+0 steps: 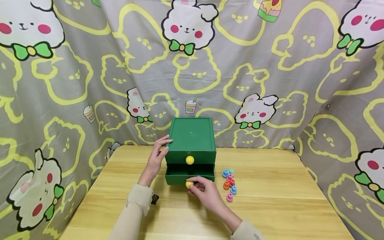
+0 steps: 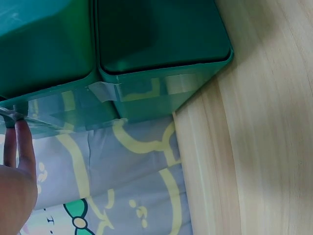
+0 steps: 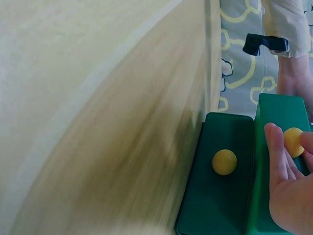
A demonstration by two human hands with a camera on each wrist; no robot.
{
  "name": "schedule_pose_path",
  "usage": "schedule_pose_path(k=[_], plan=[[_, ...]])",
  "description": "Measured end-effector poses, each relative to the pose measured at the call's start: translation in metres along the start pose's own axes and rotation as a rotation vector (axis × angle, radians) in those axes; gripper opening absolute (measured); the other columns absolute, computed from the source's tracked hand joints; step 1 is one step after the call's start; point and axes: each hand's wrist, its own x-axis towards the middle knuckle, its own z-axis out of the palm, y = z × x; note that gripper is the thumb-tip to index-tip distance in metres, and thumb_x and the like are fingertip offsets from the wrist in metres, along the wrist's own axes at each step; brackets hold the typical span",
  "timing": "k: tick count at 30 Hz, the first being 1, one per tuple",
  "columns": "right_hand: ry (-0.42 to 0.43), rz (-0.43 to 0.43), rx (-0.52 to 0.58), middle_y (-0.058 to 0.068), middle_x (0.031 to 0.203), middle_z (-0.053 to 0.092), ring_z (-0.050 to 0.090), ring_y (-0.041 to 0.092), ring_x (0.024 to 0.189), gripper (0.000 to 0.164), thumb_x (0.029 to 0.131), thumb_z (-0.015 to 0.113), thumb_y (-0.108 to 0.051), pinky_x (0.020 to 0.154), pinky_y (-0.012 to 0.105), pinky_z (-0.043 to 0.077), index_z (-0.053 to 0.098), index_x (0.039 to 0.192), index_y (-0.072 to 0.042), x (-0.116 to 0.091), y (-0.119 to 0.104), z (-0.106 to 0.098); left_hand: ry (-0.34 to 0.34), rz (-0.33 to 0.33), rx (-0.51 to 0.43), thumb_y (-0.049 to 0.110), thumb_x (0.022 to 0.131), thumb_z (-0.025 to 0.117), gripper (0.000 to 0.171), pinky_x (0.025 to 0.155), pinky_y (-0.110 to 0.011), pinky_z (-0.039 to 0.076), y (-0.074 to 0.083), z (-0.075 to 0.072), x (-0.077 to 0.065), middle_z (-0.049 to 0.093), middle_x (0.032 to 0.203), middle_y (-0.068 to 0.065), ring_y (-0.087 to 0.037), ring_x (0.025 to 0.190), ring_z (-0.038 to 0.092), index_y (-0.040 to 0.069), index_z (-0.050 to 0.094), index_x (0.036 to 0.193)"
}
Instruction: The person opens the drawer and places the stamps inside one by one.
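Observation:
A green drawer cabinet (image 1: 192,134) with yellow knobs stands near the back of the table. Below its top drawer (image 1: 175,157), another drawer (image 1: 175,180) is pulled partway out. My right hand (image 1: 207,193) pinches that drawer's yellow knob (image 1: 189,184) between thumb and fingers. In the right wrist view, a lower drawer (image 3: 215,200) with its own knob (image 3: 224,162) sits pushed in, nearer the tabletop. Against the cabinet's left side rests my left hand (image 1: 156,160), fingers extended. The left wrist view shows its fingers (image 2: 25,147) touching the taped side wall (image 2: 73,110).
Several small cone-shaped pieces (image 1: 229,177) in blue, pink, red, orange and teal lie right of the cabinet on the wooden table (image 1: 270,200). A patterned curtain (image 1: 198,76) hangs behind and along both sides. Near the left sleeve is a small black device (image 1: 154,199).

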Motion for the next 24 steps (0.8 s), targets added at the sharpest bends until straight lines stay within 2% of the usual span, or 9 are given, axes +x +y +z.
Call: schedule_pose_path(k=[9, 14, 19, 24], plan=[[-0.008, 0.010, -0.042, 0.018, 0.106, 0.074, 0.076, 0.029, 0.091, 0.023, 0.102, 0.066, -0.013, 0.081, 0.036, 0.061, 0.073, 0.123, -0.010, -0.008, 0.000, 0.001, -0.001, -0.021, 0.003, 0.008, 0.110, 0.044, 0.035, 0.100, -0.037, 0.039, 0.001, 0.000, 0.000, 0.033, 0.165, -0.012, -0.017, 0.142, 0.038, 0.007, 0.055, 0.143], [-0.019, 0.024, -0.048, 0.011, 0.102, 0.076, 0.076, 0.034, 0.091, 0.023, 0.102, 0.067, -0.014, 0.078, 0.033, 0.061, 0.073, 0.124, -0.011, -0.016, -0.002, 0.004, -0.007, -0.024, 0.015, 0.010, 0.110, 0.044, 0.034, 0.104, -0.039, 0.039, 0.000, 0.000, -0.001, 0.033, 0.165, -0.010, -0.019, 0.142, 0.038, 0.008, 0.055, 0.143], [-0.033, 0.023, -0.057, 0.011, 0.100, 0.076, 0.075, 0.028, 0.088, 0.024, 0.102, 0.066, -0.014, 0.079, 0.037, 0.061, 0.073, 0.125, -0.011, -0.024, -0.004, 0.006, -0.004, -0.028, 0.011, 0.014, 0.111, 0.045, 0.034, 0.103, -0.037, 0.039, 0.000, 0.000, -0.001, 0.035, 0.165, -0.004, -0.016, 0.142, 0.039, 0.013, 0.057, 0.142], [-0.040, 0.021, -0.067, 0.004, 0.098, 0.077, 0.075, 0.026, 0.088, 0.025, 0.101, 0.068, -0.016, 0.078, 0.028, 0.060, 0.073, 0.125, -0.010, -0.032, -0.003, 0.009, -0.006, -0.027, 0.011, 0.014, 0.111, 0.045, 0.034, 0.104, -0.037, 0.038, -0.001, -0.001, -0.002, 0.035, 0.165, -0.003, -0.016, 0.142, 0.039, 0.013, 0.057, 0.142]])
